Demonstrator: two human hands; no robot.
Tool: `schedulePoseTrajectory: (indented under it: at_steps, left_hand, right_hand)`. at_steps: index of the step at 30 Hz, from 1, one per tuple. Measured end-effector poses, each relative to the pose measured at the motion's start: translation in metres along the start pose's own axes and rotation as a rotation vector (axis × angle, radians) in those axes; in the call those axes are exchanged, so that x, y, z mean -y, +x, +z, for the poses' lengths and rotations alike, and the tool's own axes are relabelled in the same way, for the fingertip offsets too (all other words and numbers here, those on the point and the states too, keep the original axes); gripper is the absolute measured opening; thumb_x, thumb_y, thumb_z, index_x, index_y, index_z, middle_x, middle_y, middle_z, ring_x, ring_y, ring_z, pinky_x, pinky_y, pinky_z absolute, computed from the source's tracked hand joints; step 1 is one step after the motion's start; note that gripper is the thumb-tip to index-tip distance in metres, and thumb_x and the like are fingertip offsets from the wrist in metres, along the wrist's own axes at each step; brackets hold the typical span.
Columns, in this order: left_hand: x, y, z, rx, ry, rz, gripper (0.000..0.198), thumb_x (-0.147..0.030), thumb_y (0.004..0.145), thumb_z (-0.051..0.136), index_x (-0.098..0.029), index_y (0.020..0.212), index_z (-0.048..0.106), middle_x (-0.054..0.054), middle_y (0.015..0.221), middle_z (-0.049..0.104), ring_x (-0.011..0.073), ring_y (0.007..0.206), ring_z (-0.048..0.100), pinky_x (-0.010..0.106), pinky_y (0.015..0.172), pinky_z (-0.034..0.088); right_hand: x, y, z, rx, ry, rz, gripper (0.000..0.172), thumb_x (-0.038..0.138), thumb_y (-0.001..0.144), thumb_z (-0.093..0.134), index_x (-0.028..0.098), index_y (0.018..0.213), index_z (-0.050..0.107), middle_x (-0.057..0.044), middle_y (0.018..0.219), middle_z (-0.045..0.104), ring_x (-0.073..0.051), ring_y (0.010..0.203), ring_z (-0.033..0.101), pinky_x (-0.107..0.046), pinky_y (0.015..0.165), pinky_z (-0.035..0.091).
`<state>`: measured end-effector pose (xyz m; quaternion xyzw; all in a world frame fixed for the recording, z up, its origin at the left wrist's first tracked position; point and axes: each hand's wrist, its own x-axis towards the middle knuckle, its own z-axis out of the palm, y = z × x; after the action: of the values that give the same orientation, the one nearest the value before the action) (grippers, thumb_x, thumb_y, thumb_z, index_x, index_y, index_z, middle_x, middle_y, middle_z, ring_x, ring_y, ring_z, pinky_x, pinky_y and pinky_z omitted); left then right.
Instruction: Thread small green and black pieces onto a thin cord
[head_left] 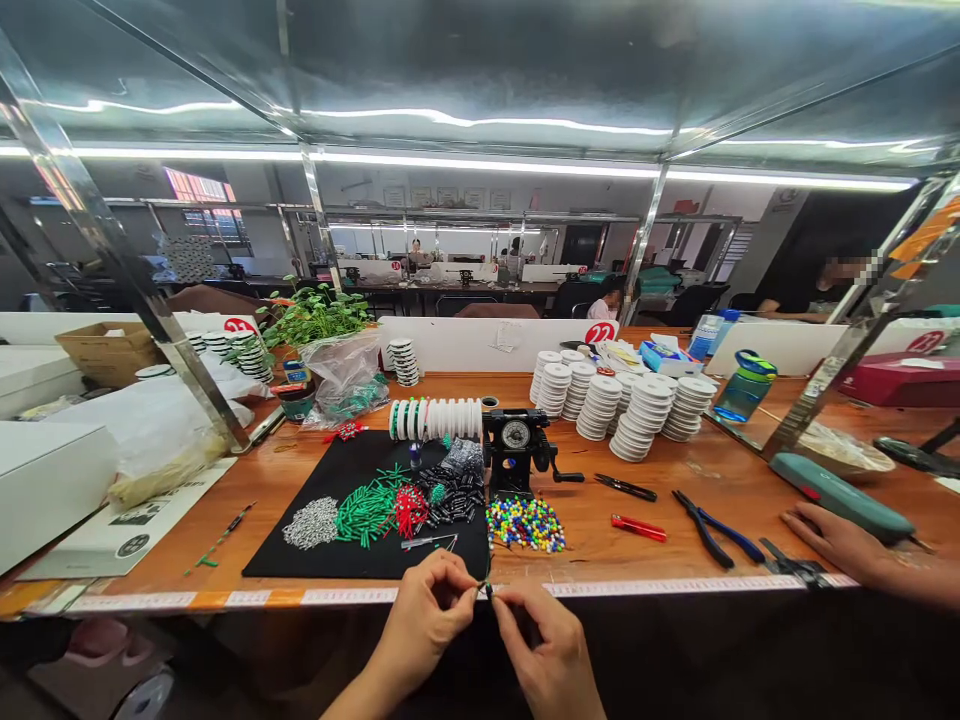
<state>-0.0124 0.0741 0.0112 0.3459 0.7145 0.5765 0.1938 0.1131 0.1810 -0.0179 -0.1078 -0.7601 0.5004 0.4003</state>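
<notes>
At the front edge of the table, my left hand (427,620) and my right hand (546,640) meet, thumb and forefinger pinched on each. A small black piece (489,592) sits in the right fingertips. What the left fingertips pinch is too small to make out; a thin line appears to run up from between the hands. Just beyond lies a black mat (315,565) bearing silver beads (312,523), green tubes (366,512), red pieces (411,511) and black pieces (454,492). Multicoloured beads (526,524) are heaped beside it.
A black hand-crank winder (516,450) carries a row of white spools (439,418). Stacked spools (645,415) stand behind. To the right are tweezers (625,487), a red-handled tool (637,528), pliers (716,530) and another person's hand (821,530) near a caliper (795,566).
</notes>
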Motion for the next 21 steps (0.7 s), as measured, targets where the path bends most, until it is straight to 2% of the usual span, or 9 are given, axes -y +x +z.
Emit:
schedulePoseTrajectory:
  at_steps: [3, 5, 9, 11, 13, 19, 21]
  left_hand:
    - [0.003, -0.002, 0.000, 0.034, -0.050, -0.011, 0.017, -0.030, 0.077, 0.072, -0.015, 0.067, 0.071, 0.005, 0.077, 0.062, 0.0179, 0.071, 0.056, 0.026, 0.065, 0.042]
    - [0.003, -0.003, 0.000, 0.046, -0.077, -0.009, 0.018, -0.032, 0.078, 0.073, -0.015, 0.070, 0.074, 0.006, 0.078, 0.063, 0.0187, 0.073, 0.057, 0.026, 0.066, 0.044]
    - [-0.002, -0.005, -0.001, 0.074, -0.145, -0.030, 0.021, -0.035, 0.077, 0.075, -0.015, 0.074, 0.077, 0.006, 0.080, 0.062, 0.0195, 0.076, 0.058, 0.028, 0.070, 0.045]
    - [-0.003, -0.006, -0.002, 0.090, -0.196, -0.060, 0.022, -0.037, 0.074, 0.078, -0.015, 0.074, 0.078, 0.006, 0.081, 0.061, 0.0194, 0.076, 0.058, 0.028, 0.072, 0.045]
    - [-0.002, -0.005, -0.002, 0.097, -0.253, -0.094, 0.024, -0.038, 0.071, 0.081, -0.015, 0.075, 0.080, 0.005, 0.080, 0.060, 0.0188, 0.075, 0.058, 0.028, 0.072, 0.045]
    - [0.003, -0.006, -0.003, 0.093, -0.362, -0.186, 0.028, -0.043, 0.066, 0.085, -0.016, 0.074, 0.081, 0.001, 0.074, 0.058, 0.0157, 0.073, 0.052, 0.024, 0.071, 0.040]
    - [0.003, -0.008, -0.003, 0.084, -0.397, -0.215, 0.029, -0.044, 0.064, 0.087, -0.016, 0.072, 0.081, 0.001, 0.073, 0.058, 0.0147, 0.070, 0.050, 0.023, 0.067, 0.038]
  right_hand:
    - [-0.002, 0.004, -0.002, -0.010, 0.046, 0.010, 0.015, 0.029, 0.096, 0.061, 0.023, 0.089, 0.074, -0.006, 0.090, 0.071, -0.017, 0.073, 0.065, -0.024, 0.058, 0.046]
    - [-0.007, 0.006, 0.002, 0.015, 0.166, 0.100, 0.017, 0.033, 0.094, 0.064, 0.022, 0.090, 0.075, -0.008, 0.094, 0.071, -0.018, 0.075, 0.066, -0.023, 0.055, 0.047]
    - [-0.017, 0.006, 0.014, 0.045, 0.491, 0.395, 0.033, 0.051, 0.085, 0.072, 0.018, 0.087, 0.073, -0.005, 0.070, 0.068, -0.015, 0.055, 0.061, -0.020, 0.042, 0.042]
    - [-0.017, 0.005, 0.017, 0.018, 0.537, 0.466, 0.039, 0.054, 0.077, 0.079, 0.017, 0.086, 0.072, -0.006, 0.070, 0.069, -0.015, 0.054, 0.061, -0.019, 0.043, 0.042]
    - [-0.014, 0.005, 0.016, 0.010, 0.498, 0.475, 0.041, 0.055, 0.075, 0.080, 0.016, 0.087, 0.073, -0.007, 0.073, 0.070, -0.016, 0.058, 0.062, -0.021, 0.047, 0.045]
    - [-0.005, 0.003, 0.003, 0.123, 0.207, 0.280, 0.030, 0.048, 0.093, 0.061, 0.020, 0.084, 0.067, -0.005, 0.081, 0.066, -0.019, 0.073, 0.061, -0.027, 0.066, 0.049]
    - [-0.003, 0.001, 0.001, 0.175, 0.146, 0.280, 0.029, 0.046, 0.095, 0.057, 0.020, 0.084, 0.064, -0.005, 0.081, 0.065, -0.020, 0.074, 0.061, -0.027, 0.067, 0.049]
